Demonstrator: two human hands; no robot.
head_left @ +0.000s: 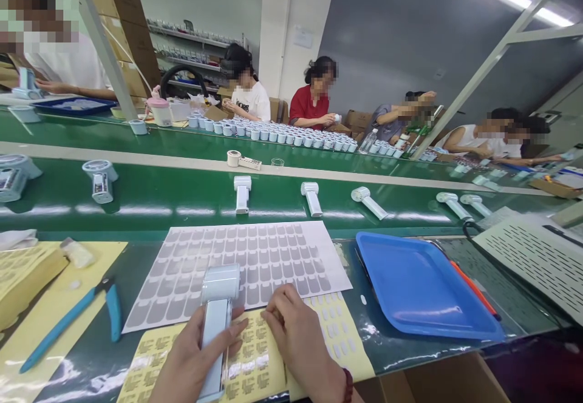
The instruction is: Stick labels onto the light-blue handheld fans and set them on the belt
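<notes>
Left hand point(194, 351): clamped round the handle of the pale blue unit point(217, 315), thumb across its face, other fingers curling round the right side.
Unit: held above the yellow sheet point(152, 354); its long axis runs away from the wearer with a slight lean right, round head at the far end.
Right hand point(303, 336): fingers curled towards one another over the sheet (a red band point(348, 385) rings the wrist); I cannot tell whether the tips meet or pinch anything.
Key relation: the unit lies left of the right fingertips, near but apart, its handle alongside them; the left hand is the nearer, already on it.
Carton point(446, 379): below the bench edge, at right; contents cannot be told.
Oval sheet point(339, 333): beside the right wrist, bearing small pale ovals.
Cutters point(75, 324): blue-handled, left of the sheets.
White sheet point(268, 257): beyond both hands, rows of grey labels on it.
Blue tray point(428, 294): right of the sheets, shallow, raised rim.
Belt point(277, 206): green, crossing beyond, with similar units spaced along it.
Cups point(273, 136): packed in rows past the belt.
Dark tray point(98, 110): far left, something pale inside.
Co-workers: seated along the far side.
</notes>
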